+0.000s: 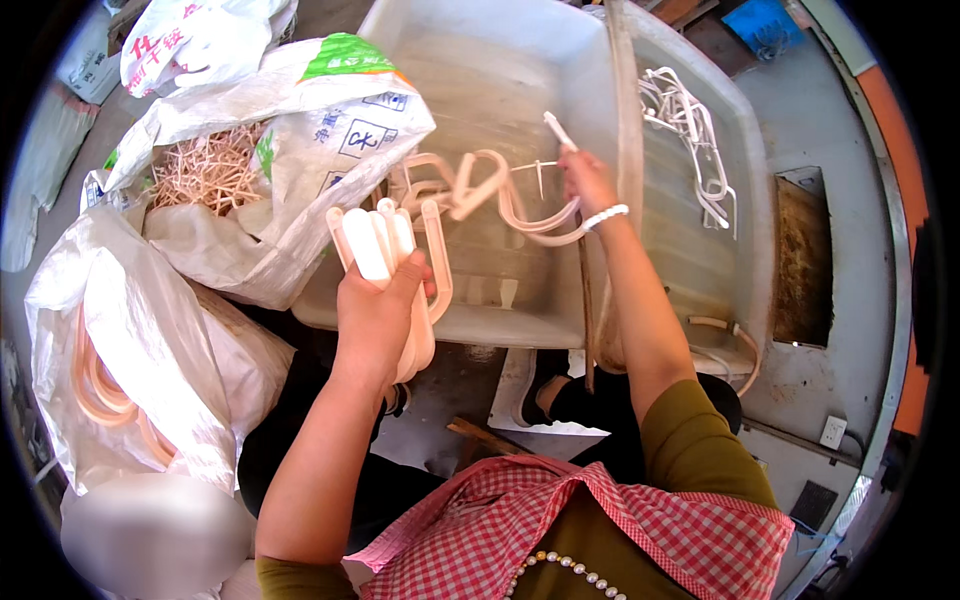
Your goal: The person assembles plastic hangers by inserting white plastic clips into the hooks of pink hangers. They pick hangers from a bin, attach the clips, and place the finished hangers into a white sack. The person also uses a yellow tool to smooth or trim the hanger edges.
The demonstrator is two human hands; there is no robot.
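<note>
My left hand [375, 310] grips a stack of pale pink plastic hanger parts [385, 240], held upright in front of a translucent white bin [470, 60]. Over the bin, my right hand [588, 175] pinches a thin white stick [558, 130] that points up and to the left. A curved pink hanger piece [530, 220] hangs beside and below that hand, and several more pink pieces [455, 185] lie in the bin.
A second white bin [745, 200] on the right holds several white hanger parts [690, 130]. An open sack of thin pale sticks [210, 170] lies at the left. Below it a white bag [130, 350] holds curved pink pieces. A dark opening [800, 260] lies at far right.
</note>
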